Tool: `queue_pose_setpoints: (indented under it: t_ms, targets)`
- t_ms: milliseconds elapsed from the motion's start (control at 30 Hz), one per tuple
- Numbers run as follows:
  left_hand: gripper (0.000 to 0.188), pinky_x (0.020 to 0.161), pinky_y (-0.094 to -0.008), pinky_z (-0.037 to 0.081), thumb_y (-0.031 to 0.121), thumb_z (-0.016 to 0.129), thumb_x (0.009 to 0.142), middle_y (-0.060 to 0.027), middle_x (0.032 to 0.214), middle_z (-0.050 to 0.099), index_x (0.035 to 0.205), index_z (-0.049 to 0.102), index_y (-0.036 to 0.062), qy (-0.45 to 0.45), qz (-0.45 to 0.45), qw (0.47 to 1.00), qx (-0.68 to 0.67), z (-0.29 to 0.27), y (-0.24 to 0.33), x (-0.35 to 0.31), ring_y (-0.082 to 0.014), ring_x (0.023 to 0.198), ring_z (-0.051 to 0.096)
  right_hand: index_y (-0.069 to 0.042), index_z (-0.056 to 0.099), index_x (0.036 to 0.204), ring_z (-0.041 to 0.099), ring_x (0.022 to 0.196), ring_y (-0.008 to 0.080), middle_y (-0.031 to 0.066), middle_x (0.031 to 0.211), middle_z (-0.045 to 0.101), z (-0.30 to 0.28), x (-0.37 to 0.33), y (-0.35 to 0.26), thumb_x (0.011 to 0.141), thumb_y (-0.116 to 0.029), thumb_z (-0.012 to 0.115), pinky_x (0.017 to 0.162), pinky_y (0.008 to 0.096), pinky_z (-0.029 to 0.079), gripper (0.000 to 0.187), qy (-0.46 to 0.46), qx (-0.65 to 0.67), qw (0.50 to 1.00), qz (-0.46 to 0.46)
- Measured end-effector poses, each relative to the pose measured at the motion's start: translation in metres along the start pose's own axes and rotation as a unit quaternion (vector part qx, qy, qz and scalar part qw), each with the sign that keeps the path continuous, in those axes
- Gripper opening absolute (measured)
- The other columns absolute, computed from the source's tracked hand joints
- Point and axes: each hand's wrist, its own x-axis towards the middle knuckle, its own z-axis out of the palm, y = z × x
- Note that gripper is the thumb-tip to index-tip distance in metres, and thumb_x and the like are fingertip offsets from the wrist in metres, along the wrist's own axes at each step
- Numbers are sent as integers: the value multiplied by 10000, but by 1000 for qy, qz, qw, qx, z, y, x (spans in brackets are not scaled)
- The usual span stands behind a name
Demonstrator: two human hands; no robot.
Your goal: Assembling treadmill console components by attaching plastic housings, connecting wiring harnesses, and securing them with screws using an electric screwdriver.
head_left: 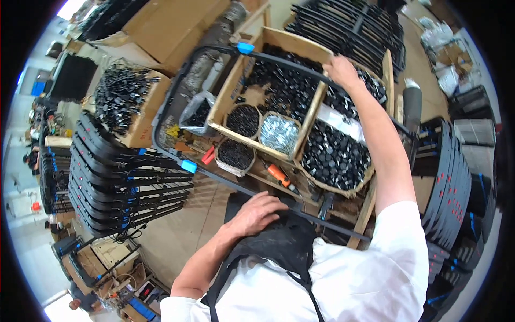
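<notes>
A black tubular frame with blue corner pieces lies across the bench, around the parts bins. My right hand is stretched out over its far bar, beside the wooden bin's rim. The fingers there are curled, and what they hold, if anything, is hidden. My left hand is just in front of the near bar, over my black apron, with its fingers loosely extended and nothing visible in them. An orange-handled screwdriver-like tool lies between the near bar and the bins.
The wooden bin holds black plastic parts, dark screws and silver screws. More black caps fill a container at right. Stacked black frames stand at left, right and behind. A cardboard box holds small dark parts.
</notes>
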Motion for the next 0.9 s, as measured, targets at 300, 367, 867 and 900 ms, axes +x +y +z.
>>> queue_pose_setpoints:
  t_ms: [300,367,867,900]
  targets:
    - [411,1164,-484,320,120,634,929,-61,1189,616,1325,697,211,-10,-32,999,-36,29,-17,-11,-290,1209,542,14,770,977,712,1008,464,312,993,726,-26,-21,-23,825,-171,687,906,512,564,254,-71,1,997,-27]
    - [400,1167,-496,318,120,623,942,-82,1185,625,1339,661,157,20,-27,999,-25,35,-16,-8,-309,1212,547,15,770,984,712,1022,459,314,1007,726,-30,-21,-17,842,-244,696,928,526,562,305,-71,-55,996,-10]
    - [219,833,-499,471,166,552,1016,-156,993,702,1226,612,154,6,-76,997,-8,24,-7,-5,-353,986,681,81,662,1109,758,616,323,235,752,745,-21,0,22,892,-252,619,609,434,633,399,-125,-161,978,-33]
    - [212,790,-524,488,152,539,1013,-171,951,706,1217,596,141,-39,-101,993,-45,22,-7,-4,-384,943,694,78,693,1070,760,621,319,222,729,744,-20,4,19,941,-310,587,640,429,637,422,-140,-208,968,-20]
